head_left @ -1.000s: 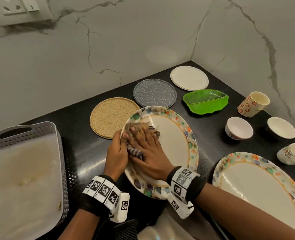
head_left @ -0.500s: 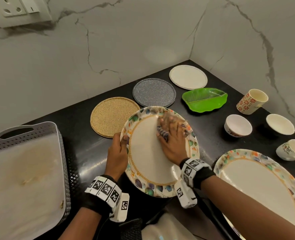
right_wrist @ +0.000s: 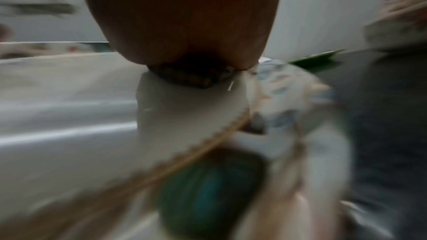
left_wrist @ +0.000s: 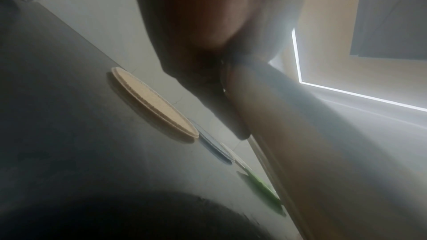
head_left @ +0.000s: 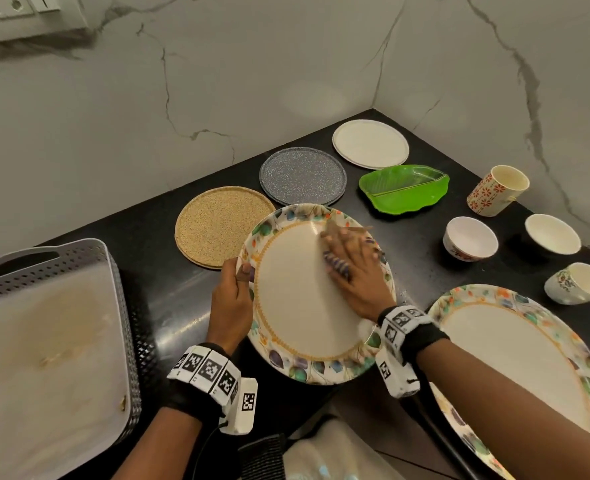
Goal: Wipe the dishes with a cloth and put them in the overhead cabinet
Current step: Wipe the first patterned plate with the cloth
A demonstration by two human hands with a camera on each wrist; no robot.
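1. Big picture first: the black counter [head_left: 408,244] is crowded with dishes, and the one being worked is the large flowered plate [head_left: 297,299], lifted at a tilt above the near edge of the counter, its face turned up toward the person.

2. A matching second plate [head_left: 515,344] lies flat just to the right, near the right forearm. It looks the likeliest next in line, though that is only a judgement.

3. Left hand [head_left: 231,306] has the plate by its left rim. The thumb sits on the flowered border and, as the left wrist view shows, the fingers [left_wrist: 215,101] are curled under the back. A firm pinch on the edge.

4. Right hand [head_left: 354,271] lies flat on the upper right of the plate, fingers spread, pressing a striped cloth [head_left: 335,263] onto the face. Only a strip of cloth shows beneath the fingers, and the right wrist view is too blurred to add much beyond the bunch under the palm.

5. Here is the relation that matters: the cloth sits at the far right of the plate and the holding hand is directly opposite, across its full width. So the unwiped face lies to the left of the wiping hand, toward the grip.

6. My read: wiping is under way, and nothing here has reached the cabinet, which is out of sight overhead.
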